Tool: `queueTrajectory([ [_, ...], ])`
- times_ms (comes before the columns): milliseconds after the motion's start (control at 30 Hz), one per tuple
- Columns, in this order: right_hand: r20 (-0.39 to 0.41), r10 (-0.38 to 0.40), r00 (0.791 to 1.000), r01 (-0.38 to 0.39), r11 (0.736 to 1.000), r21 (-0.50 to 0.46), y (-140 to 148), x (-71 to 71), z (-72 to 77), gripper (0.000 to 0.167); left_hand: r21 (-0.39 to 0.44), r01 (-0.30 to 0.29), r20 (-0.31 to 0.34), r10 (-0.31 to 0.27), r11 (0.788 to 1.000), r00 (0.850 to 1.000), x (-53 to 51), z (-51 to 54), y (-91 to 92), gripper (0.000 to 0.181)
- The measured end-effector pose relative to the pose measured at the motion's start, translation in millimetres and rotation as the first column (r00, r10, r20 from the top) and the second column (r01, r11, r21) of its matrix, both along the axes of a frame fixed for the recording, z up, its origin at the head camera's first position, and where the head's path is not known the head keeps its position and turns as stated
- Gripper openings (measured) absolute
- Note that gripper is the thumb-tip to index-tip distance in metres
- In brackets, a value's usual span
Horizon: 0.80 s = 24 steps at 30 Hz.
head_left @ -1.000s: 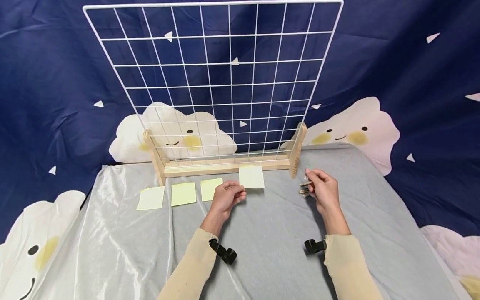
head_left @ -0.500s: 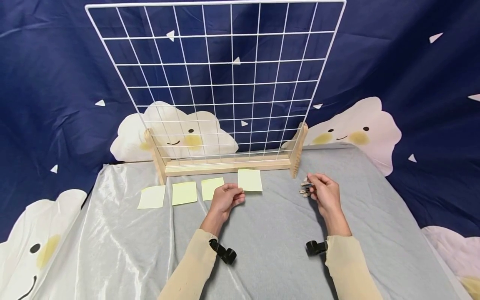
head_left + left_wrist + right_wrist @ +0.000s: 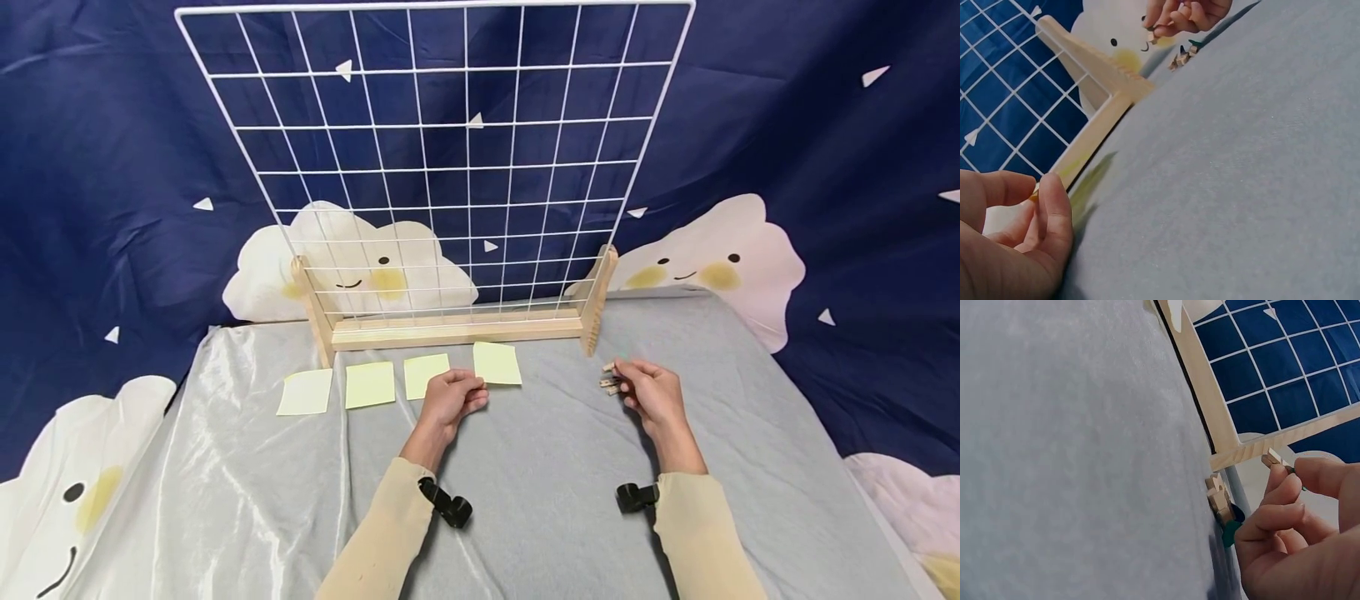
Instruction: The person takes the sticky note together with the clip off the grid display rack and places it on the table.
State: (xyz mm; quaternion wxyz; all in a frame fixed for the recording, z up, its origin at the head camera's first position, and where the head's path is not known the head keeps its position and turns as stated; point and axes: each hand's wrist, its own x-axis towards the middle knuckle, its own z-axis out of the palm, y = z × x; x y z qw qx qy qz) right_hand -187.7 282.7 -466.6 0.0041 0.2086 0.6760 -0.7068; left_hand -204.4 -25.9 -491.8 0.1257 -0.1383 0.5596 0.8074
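Observation:
My left hand (image 3: 450, 400) pinches the lower left corner of a pale yellow sticky note (image 3: 497, 364), in front of the rack's wooden base. In the left wrist view, thumb and index finger meet on the note's edge. Over on the right, my right hand (image 3: 654, 398) holds a small wooden clothespin (image 3: 1272, 457) between thumb and index fingertips, its end sticking out. Below that hand lies a little pile of wooden clothespins (image 3: 1219, 500) with green and dark bits. Three more sticky notes (image 3: 369, 384) lie in a row on the cloth left of my left hand.
A white wire grid (image 3: 467, 171) stands upright in a wooden stand (image 3: 457, 330) behind the notes. Grey cloth (image 3: 540, 483) covers the table. A dark blue curtain with cloud faces (image 3: 690, 258) hangs behind. Each wrist wears a black camera strap (image 3: 450, 504).
My left hand has brought the sticky note slightly down and left, tilting it. My right hand, with the clothespin, has come a little lower and nearer to me.

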Motion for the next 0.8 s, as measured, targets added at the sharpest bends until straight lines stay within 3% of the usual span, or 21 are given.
queueTrajectory([
  [333, 0.051, 0.042, 0.998, -0.044, 0.998, 0.039, 6.1, 0.7, -6.8, 0.032, 0.008, -0.008, -0.012, 0.008, 1.000, 1.000, -0.8, -3.3, -1.3, 0.020],
  [600, 0.060, 0.076, 0.995, -0.082, 0.991, 0.104, 6.3, 0.2, -12.0, 0.042, -0.037, -0.055, -0.048, 0.053, 0.998, 0.997, 1.1, -5.2, -2.5, 0.015],
  [800, 0.051, -0.002, 0.999, -0.001, 0.998, 0.068, 6.5, -1.5, -18.0, 0.031, -0.040, -0.086, -0.050, 0.084, 0.995, 0.995, 1.4, -6.7, -2.1, 0.010],
])
